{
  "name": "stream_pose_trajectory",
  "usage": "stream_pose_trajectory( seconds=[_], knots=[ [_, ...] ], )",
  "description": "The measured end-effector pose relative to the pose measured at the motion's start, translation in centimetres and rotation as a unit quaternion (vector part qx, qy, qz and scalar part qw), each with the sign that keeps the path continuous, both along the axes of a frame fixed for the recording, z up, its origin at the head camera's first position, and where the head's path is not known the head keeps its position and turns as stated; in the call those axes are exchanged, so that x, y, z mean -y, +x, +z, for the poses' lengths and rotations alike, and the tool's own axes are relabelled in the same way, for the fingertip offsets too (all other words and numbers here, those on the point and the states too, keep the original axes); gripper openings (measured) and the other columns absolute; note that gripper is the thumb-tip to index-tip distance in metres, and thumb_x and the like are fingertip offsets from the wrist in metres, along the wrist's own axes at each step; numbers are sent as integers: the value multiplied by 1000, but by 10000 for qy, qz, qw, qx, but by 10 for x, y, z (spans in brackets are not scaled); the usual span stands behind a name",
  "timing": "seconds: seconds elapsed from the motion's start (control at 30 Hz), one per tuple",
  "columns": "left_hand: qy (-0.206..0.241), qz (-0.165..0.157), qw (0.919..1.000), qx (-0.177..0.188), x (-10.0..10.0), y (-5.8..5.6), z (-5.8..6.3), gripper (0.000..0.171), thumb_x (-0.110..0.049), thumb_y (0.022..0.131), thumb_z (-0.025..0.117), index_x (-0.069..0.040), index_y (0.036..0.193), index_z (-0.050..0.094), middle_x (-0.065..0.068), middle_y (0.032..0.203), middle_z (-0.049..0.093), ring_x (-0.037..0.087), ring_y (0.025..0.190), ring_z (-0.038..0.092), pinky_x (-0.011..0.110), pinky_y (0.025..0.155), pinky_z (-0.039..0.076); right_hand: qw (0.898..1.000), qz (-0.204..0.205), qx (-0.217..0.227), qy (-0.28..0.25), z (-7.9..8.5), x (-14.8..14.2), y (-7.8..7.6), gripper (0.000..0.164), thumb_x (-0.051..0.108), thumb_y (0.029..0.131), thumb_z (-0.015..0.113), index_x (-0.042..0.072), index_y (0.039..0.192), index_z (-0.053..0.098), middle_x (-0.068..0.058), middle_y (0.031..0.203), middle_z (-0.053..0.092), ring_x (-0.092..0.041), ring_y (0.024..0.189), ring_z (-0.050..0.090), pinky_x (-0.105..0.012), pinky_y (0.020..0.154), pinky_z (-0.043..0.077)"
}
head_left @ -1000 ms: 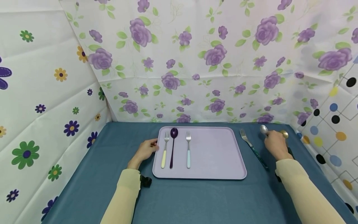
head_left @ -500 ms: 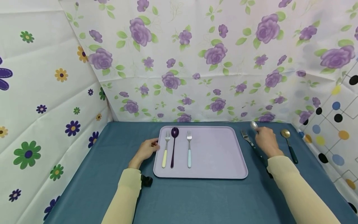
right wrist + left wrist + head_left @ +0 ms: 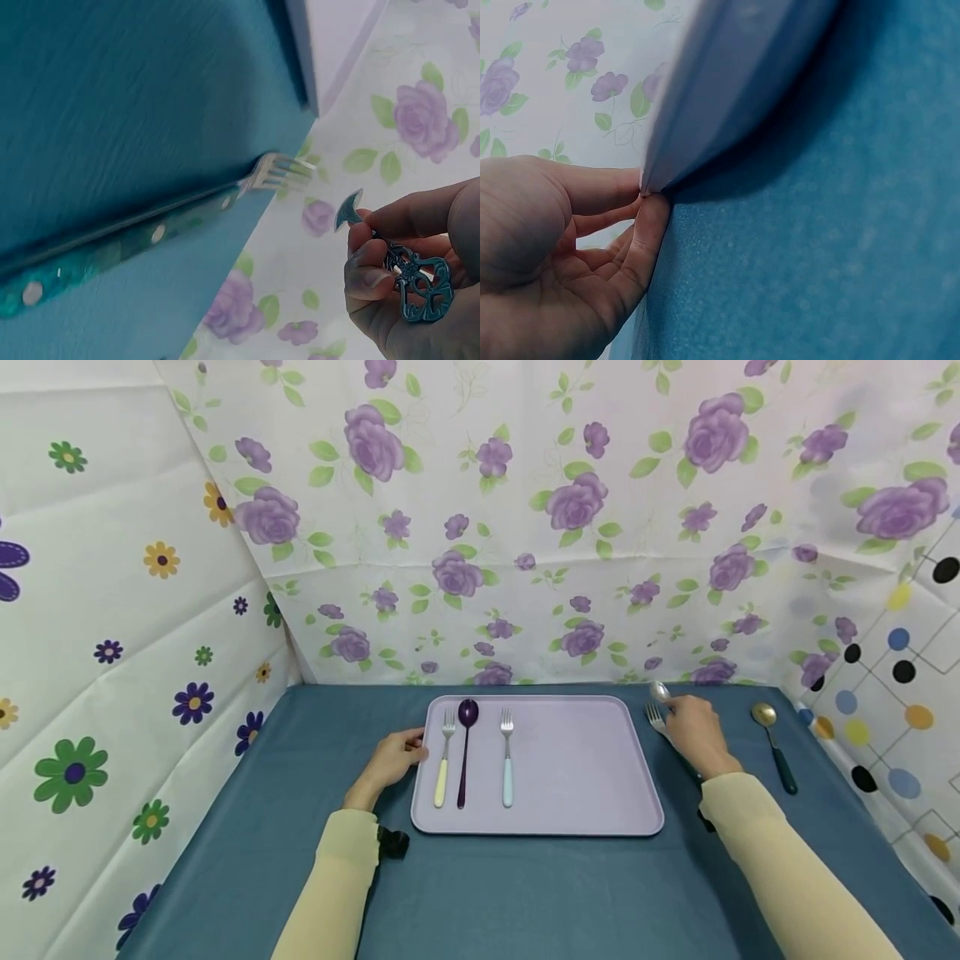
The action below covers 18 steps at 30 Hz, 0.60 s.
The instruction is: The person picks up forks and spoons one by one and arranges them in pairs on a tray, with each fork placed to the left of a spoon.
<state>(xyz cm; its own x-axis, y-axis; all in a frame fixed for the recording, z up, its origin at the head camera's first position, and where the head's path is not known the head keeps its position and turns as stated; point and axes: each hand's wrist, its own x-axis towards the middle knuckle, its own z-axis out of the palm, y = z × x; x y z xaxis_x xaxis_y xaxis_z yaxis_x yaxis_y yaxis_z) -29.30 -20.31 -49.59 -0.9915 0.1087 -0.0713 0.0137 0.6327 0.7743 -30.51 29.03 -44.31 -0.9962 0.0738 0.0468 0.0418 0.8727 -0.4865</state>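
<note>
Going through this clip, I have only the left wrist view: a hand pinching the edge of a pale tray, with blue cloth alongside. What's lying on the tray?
Observer: In the head view, a yellow-handled fork, a dark purple spoon and a light-blue-handled fork lie on the left half of the tray.

Operator: And the right hand?

Observer: The right hand holds a silver spoon; the right wrist view shows its ornate, openwork handle.

Operator: What cutlery lies on the cloth?

Observer: To the tray's right, a green-handled fork, partly hidden by the hand in the head view, and farther right a gold spoon with a dark green handle.
</note>
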Motion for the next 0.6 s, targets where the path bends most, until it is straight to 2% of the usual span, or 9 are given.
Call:
stream_pose_trajectory(
  seconds=[0.07, 0.13, 0.4, 0.6],
  knots=[
    [3, -19, 10000, -11, 0, 0, 0, 50, -6, 103, 62, 6, 150, 51, 16, 115, 66, 30, 108, 63, 44, 93, 54, 10000, 23, -53, 4, 0, 4, 1, 47, -2, 98, 40, -8, 140, 61, -39, 135, 56, -46, 85, 64, -49, 64, 47],
    [2, -32, 10000, -23, 0, 0, 0, 50, -6, 102, 62, 6, 150, 51, 16, 114, 66, 29, 107, 63, 44, 92, 54, 9999, 55, -120, 12, 0, 8, 2, 45, -2, 98, 41, -8, 138, 62, -39, 132, 58, -46, 94, 65, -51, 69, 49],
    [134, -57, 9999, -36, 0, 0, 2, 50, -7, 103, 62, 6, 150, 51, 15, 115, 65, 29, 107, 63, 43, 91, 54, 9995, 192, -254, -62, 1, 32, 4, 42, 0, 99, 44, -9, 135, 65, -36, 129, 61, -34, 79, 60, -43, 62, 46],
    [135, -47, 9999, 26, -1, 2, 3, 51, -8, 103, 62, 5, 151, 50, 15, 115, 65, 28, 106, 63, 43, 91, 54, 9992, 303, -82, -230, 1, 46, 5, 44, -1, 99, 42, -8, 136, 64, -36, 132, 60, -25, 61, 50, -36, 54, 40]
  ],
)
